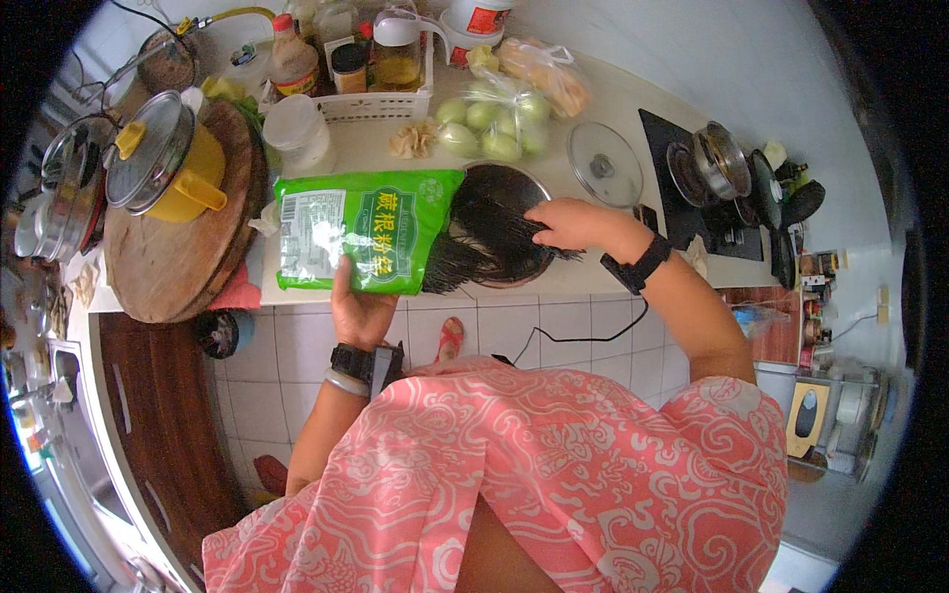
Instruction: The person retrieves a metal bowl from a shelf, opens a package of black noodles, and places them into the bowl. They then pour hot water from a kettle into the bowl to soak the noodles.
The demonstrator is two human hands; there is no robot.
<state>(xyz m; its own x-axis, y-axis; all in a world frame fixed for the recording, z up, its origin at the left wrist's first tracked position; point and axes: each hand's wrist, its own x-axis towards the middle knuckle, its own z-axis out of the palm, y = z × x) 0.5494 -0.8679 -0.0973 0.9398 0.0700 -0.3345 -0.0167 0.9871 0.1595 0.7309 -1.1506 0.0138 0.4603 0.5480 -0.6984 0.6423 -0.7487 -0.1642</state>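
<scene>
My left hand (363,310) grips the lower edge of a green plastic packet (311,244), thumb on its front, which bears writing. Dark, thin dried noodles (463,256) stick out of the packet's right end. They reach across a round dark-lined pan (517,176) on the counter's front part. Over the pan's right side, my right hand (567,222) pinches the far ends of a bunch of these noodles. Much of the pan's inside is hidden by the noodles and the packet.
A glass lid (604,164) lies right of the pan, before a black hob (667,141) with a steel pot (721,159). Behind are bagged green fruits or vegetables (493,122) and a white basket (371,107) of bottles. A yellow pot (185,174) stands on round wooden boards (170,259) at left.
</scene>
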